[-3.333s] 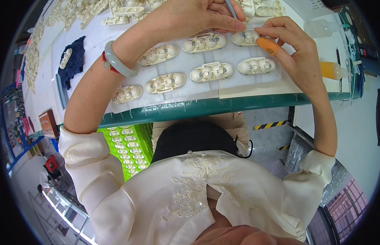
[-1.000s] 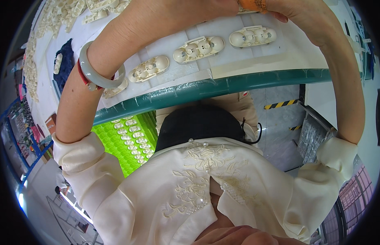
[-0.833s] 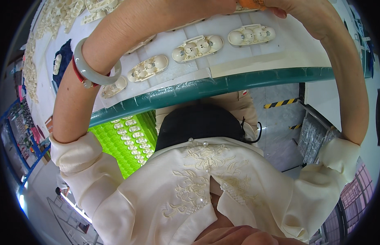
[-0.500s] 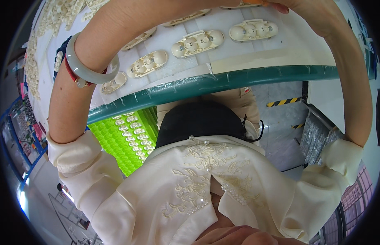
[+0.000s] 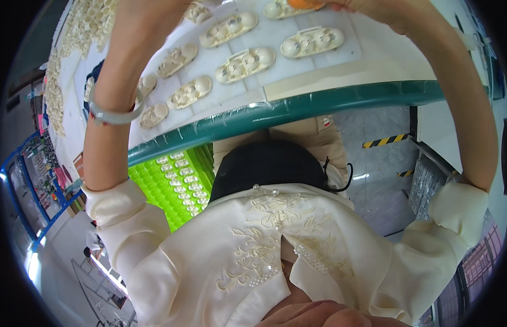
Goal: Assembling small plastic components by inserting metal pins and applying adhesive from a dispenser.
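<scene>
spanning the white table (image 5: 390, 54), the worker's arms frame slanting rows of cream casings (image 5: 312, 42) between 11 and 12 o'clock. at 1 o'clock, the right hand (image 5: 368, 8) has its orange finger cover (image 5: 304, 3) at the back casing (image 5: 278, 10) just past 12; from where i stand, pinch or mere touch cannot be told. at 11 o'clock, the left hand (image 5: 147, 17) is cropped, its grip likewise unclear. risks: an uneven push by the covered finger could skid that casing; the bangle (image 5: 114, 116), close beside the leftmost pieces, could snag one should the forearm swing toward 3 o'clock, tipping it over the green rim (image 5: 253, 115).
</scene>
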The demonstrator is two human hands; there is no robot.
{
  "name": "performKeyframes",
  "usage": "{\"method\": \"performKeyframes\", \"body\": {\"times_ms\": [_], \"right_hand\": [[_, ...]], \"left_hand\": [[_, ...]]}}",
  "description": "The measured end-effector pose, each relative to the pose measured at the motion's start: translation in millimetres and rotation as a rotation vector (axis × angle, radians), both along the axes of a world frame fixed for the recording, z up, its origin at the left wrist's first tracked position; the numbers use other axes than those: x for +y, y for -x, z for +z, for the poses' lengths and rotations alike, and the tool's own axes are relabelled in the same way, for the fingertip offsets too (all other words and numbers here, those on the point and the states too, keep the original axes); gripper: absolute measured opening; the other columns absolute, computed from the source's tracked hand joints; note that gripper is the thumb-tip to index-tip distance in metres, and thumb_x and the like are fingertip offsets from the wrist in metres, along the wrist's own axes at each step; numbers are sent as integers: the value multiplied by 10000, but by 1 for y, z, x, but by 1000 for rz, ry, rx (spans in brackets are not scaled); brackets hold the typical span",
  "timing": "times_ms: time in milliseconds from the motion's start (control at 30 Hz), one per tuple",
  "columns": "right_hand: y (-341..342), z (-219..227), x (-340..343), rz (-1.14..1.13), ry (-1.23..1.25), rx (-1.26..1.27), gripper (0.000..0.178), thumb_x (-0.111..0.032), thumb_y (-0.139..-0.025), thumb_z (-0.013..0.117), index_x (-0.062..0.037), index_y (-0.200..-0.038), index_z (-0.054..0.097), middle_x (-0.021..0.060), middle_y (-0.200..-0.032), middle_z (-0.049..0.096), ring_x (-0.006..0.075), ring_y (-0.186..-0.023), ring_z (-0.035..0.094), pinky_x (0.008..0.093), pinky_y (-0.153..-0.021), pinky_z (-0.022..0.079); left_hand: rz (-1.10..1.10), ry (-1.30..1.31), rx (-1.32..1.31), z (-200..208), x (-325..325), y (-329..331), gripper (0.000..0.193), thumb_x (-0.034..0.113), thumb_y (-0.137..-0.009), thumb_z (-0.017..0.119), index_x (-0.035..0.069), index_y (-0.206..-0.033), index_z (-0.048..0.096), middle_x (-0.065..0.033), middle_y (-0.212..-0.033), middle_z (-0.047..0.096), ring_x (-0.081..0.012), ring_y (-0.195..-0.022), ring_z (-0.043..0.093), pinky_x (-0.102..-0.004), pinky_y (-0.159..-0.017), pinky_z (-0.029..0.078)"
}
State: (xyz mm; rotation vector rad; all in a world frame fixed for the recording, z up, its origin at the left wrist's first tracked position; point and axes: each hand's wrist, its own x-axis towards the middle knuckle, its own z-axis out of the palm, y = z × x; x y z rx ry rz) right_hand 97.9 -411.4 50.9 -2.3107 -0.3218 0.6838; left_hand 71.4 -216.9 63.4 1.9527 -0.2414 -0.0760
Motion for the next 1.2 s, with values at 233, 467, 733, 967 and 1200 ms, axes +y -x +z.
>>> {"method": "performKeyframes", "body": {"times_ms": [233, 467, 733, 967, 1200], "right_hand": [[50, -46, -18, 79, -366, -866, 186, -84, -771, 671, -67, -956, 670, 106, -953, 594, 267, -718, 622, 304, -604, 508], [113, -37, -135, -548, 85, -1476, 259, 1, -744, 692, -14, -997, 642, 87, -832, 636, 195, -693, 576, 278, -643, 471], [6, -96, -290, -436, 453, -943, 331, -83, -828, 608, -39, -1155, 588, 161, -1033, 622, 275, -951, 602, 350, -800, 481], [51, -84, -285, -1108, 294, -943, 249, -104, -920, 483, -29, -1151, 542, 135, -949, 627, 178, -744, 624, 283, -672, 505], [174, -42, -134, -832, 28, -483, 305, -205, -988, 380, -14, -977, 619, 9, -780, 564, 86, -666, 499, 234, -556, 395]], "left_hand": [[191, -193, -29, 5, 12, 69, 125, -10, -762, 725, -18, -883, 692, -66, -875, 693, -96, -785, 624, -202, -694, 501], [130, -77, -49, -42, 7, 134, 148, -73, -736, 678, 4, -862, 681, -105, -892, 675, -195, -833, 645, -276, -745, 500], [68, -289, -488, -76, -43, 125, 283, -56, -743, 681, 20, -1008, 614, -122, -936, 594, -280, -784, 613, -338, -642, 504], [106, -330, -512, -88, -56, 135, 283, 12, -757, 723, 40, -1020, 623, -80, -890, 580, -212, -668, 593, -300, -538, 472], [42, -419, -522, -89, -63, 133, 274, 35, -749, 736, 35, -998, 622, -71, -875, 585, -194, -634, 601, -287, -507, 471]]}}
